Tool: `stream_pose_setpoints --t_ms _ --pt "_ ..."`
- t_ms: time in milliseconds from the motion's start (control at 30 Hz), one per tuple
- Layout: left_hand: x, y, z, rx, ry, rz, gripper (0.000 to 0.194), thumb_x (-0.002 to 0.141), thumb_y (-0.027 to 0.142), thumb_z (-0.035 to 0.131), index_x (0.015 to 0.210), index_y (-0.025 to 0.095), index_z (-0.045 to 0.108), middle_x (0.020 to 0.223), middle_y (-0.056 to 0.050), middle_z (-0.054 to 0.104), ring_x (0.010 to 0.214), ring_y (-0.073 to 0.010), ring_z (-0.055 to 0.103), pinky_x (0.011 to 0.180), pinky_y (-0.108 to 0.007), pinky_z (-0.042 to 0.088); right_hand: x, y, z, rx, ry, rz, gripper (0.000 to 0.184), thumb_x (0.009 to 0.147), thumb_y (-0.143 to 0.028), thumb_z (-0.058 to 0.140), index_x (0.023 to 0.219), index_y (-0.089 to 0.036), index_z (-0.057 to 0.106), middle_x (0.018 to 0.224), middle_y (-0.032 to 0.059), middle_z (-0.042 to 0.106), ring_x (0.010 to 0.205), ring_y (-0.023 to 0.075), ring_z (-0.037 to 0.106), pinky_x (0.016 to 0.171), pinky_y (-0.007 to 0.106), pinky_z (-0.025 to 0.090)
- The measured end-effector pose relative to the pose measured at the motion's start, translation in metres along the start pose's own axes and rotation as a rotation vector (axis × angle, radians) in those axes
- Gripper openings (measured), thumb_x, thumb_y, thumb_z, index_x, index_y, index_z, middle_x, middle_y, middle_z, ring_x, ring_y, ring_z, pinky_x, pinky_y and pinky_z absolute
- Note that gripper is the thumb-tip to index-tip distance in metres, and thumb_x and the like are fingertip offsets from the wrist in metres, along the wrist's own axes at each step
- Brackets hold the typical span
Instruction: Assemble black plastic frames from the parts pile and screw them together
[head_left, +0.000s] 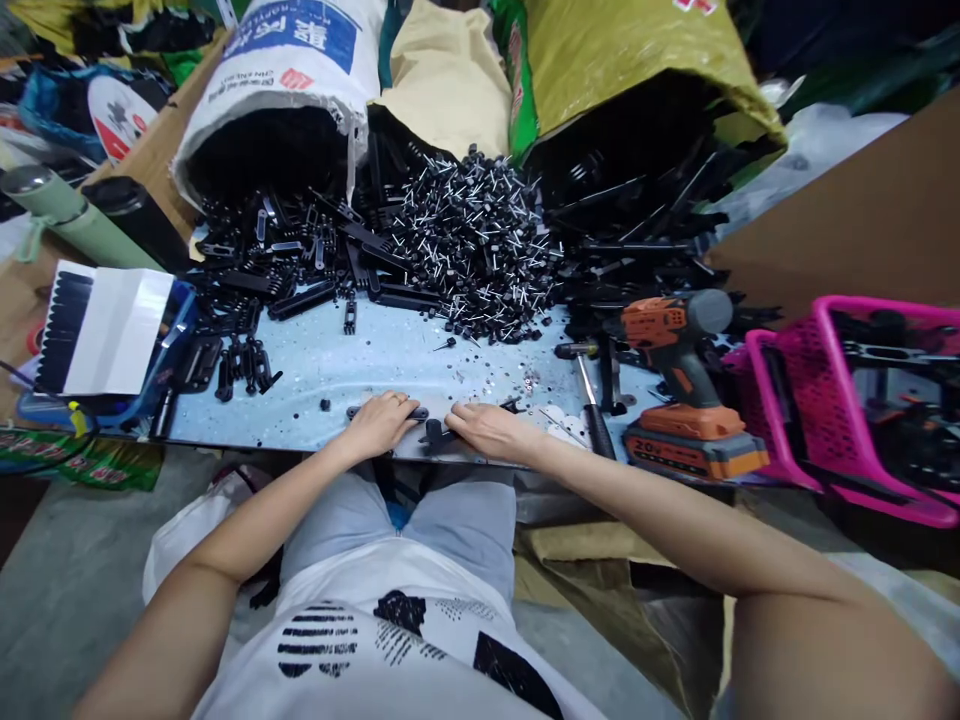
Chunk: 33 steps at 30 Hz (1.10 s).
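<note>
At the front edge of the blue-covered table, my left hand (pixel 381 424) curls over a long flat black plastic part (pixel 421 413), whose ends stick out either side of the fingers. My right hand (pixel 489 430) is just to its right, fingers closed on a small black plastic piece (pixel 435 434) with a raised stub. Its far side is hidden by the fingers. Beyond my right fingertips lies another small black piece (pixel 514 404). A short black cap-like bit (pixel 325 405) sits left of my left hand.
Behind is a heap of black-headed screws (pixel 480 250), between black parts spilling from a white sack (pixel 285 60) and a yellow sack (pixel 637 60). A hammer (pixel 596 405), an orange cordless drill (pixel 686 385) and a pink basket (pixel 832 400) stand right. Flasks (pixel 75 215) lean left.
</note>
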<state>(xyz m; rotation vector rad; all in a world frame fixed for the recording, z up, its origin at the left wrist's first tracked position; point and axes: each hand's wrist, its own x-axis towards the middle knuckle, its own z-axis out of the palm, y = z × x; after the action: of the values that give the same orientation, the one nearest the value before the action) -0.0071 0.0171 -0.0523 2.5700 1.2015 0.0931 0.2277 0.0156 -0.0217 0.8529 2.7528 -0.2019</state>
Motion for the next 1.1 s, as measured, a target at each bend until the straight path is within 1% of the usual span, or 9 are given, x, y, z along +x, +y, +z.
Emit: stream_pose_setpoints --t_ms 200,267,367,433,667,833,1000,1067,1100 --pt "0.007 0.005 -0.009 -0.019 -0.051 0.002 0.034 0.093 0.031 0.038 0.123 0.018 0.049 0.108 -0.008 0.057 0.104 -0.0218 0.051 0.087 -0.034 0.041 0.001 -0.008 0.015 0.064 -0.008 0.113 0.039 0.096 -0.047 0.028 0.103 -0.016 0.050 0.089 0.0070 0.060 0.066 0.0136 0.057 0.054 0.025 0.024" --pt "0.008 0.009 -0.012 -0.023 -0.055 0.002 0.039 0.091 0.041 0.041 0.123 0.018 0.048 0.110 -0.009 0.057 0.105 -0.0232 0.051 0.089 -0.036 0.040 0.003 -0.011 0.015 0.079 0.011 0.146 0.037 0.096 -0.047 0.030 0.102 -0.017 0.051 0.090 0.0072 0.061 0.068 0.0137 0.057 0.055 0.024 0.023" --pt "0.006 0.013 -0.012 -0.027 -0.022 0.012 0.063 0.077 0.063 0.054 0.119 0.017 0.048 0.110 -0.011 0.056 0.104 -0.0269 0.052 0.089 -0.039 0.039 0.003 -0.019 0.012 0.079 0.018 0.200 0.037 0.095 -0.048 0.032 0.100 -0.018 0.054 0.088 0.0071 0.062 0.071 0.0143 0.058 0.056 0.024 0.023" --pt "0.003 0.012 -0.010 -0.032 0.018 0.017 0.069 0.070 0.066 0.060 0.116 0.016 0.047 0.107 -0.011 0.057 0.100 -0.0275 0.054 0.087 -0.038 0.040 0.002 -0.024 0.007 0.074 0.032 0.239 0.038 0.096 -0.049 0.030 0.100 -0.019 0.054 0.089 0.0076 0.062 0.073 0.0148 0.058 0.057 0.024 0.023" --pt "-0.006 0.002 0.004 -0.093 0.200 0.063 0.045 0.079 0.050 0.057 0.109 0.017 0.047 0.102 -0.010 0.060 0.095 -0.0246 0.059 0.077 -0.034 0.046 0.001 -0.037 -0.018 -0.010 0.076 0.296 0.035 0.098 -0.039 0.024 0.109 -0.020 0.052 0.094 0.0104 0.061 0.079 0.0178 0.057 0.063 0.026 0.026" --pt "-0.005 0.002 0.007 -0.112 0.245 0.063 0.041 0.079 0.047 0.060 0.104 0.017 0.050 0.100 -0.010 0.062 0.093 -0.0240 0.061 0.076 -0.033 0.047 0.004 -0.038 -0.025 -0.028 0.070 0.290 0.035 0.098 -0.040 0.027 0.107 -0.020 0.054 0.094 0.0106 0.061 0.081 0.0187 0.058 0.064 0.027 0.028" --pt "-0.001 0.009 -0.002 -0.121 0.146 0.039 0.051 0.078 0.050 0.061 0.114 0.017 0.049 0.105 -0.010 0.061 0.102 -0.0258 0.057 0.084 -0.037 0.046 0.008 -0.022 -0.016 0.048 0.041 0.301 0.035 0.094 -0.045 0.037 0.102 -0.018 0.059 0.095 0.0103 0.064 0.086 0.0207 0.058 0.069 0.028 0.032" --pt "-0.013 0.004 -0.008 -0.095 0.203 -0.012 0.055 0.081 0.050 0.057 0.124 0.018 0.044 0.116 -0.012 0.057 0.112 -0.0270 0.051 0.093 -0.040 0.042 0.013 -0.003 -0.014 0.138 0.054 0.275 0.036 0.093 -0.046 0.039 0.102 -0.017 0.061 0.097 0.0097 0.065 0.093 0.0214 0.058 0.075 0.029 0.035" --pt "-0.023 -0.002 -0.011 -0.063 0.278 -0.115 0.052 0.085 0.048 0.052 0.127 0.017 0.042 0.120 -0.014 0.054 0.115 -0.0276 0.048 0.095 -0.042 0.040 0.017 0.009 -0.013 0.182 0.089 0.276 0.037 0.094 -0.045 0.038 0.105 -0.017 0.060 0.101 0.0097 0.065 0.096 0.0212 0.057 0.078 0.030 0.036"
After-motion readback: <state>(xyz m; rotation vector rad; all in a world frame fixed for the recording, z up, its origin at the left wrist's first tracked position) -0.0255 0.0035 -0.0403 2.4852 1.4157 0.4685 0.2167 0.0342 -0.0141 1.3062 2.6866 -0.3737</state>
